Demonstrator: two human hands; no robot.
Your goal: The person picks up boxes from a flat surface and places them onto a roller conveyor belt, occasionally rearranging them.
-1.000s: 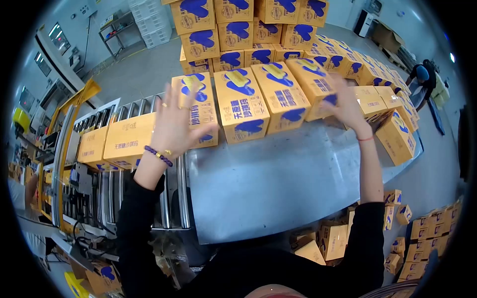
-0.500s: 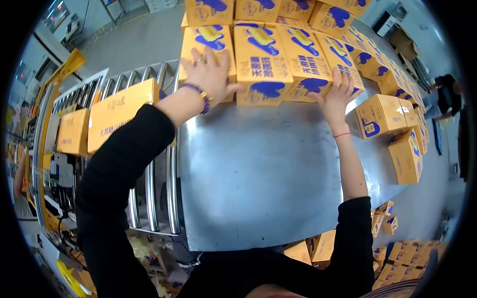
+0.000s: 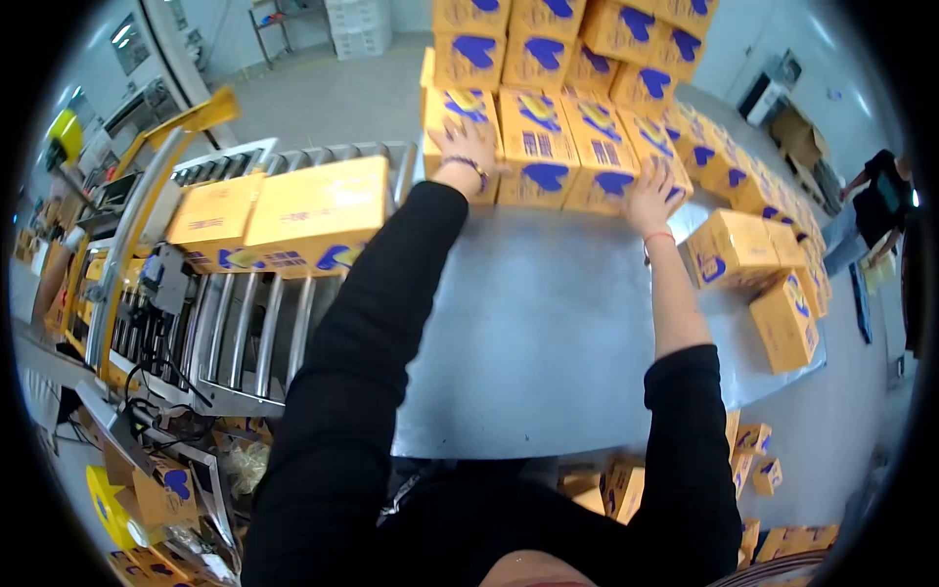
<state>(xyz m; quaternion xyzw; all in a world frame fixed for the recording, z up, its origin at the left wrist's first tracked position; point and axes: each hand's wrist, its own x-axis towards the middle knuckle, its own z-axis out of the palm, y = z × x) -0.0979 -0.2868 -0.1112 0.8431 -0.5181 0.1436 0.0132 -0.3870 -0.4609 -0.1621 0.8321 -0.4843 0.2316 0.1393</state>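
Four yellow boxes with blue prints stand side by side at the far edge of the metal table (image 3: 528,333). My left hand (image 3: 468,157) lies spread on the leftmost box (image 3: 469,101), fingers apart. At the right end of the row, my right hand (image 3: 650,201) rests with spread fingers against the rightmost box (image 3: 650,140). Between my hands are the two middle boxes (image 3: 538,142). More yellow boxes (image 3: 548,44) are stacked behind the row.
Two yellow boxes (image 3: 318,210) sit on the roller conveyor (image 3: 240,333) at the left. Loose boxes (image 3: 734,249) stand on the table's right side, beside a long row of boxes. Another person (image 3: 875,201) stands at the far right. Cartons lie below the table.
The view has turned left, showing more of the conveyor and the stack. Both hands stay on the row of boxes, spread as before.
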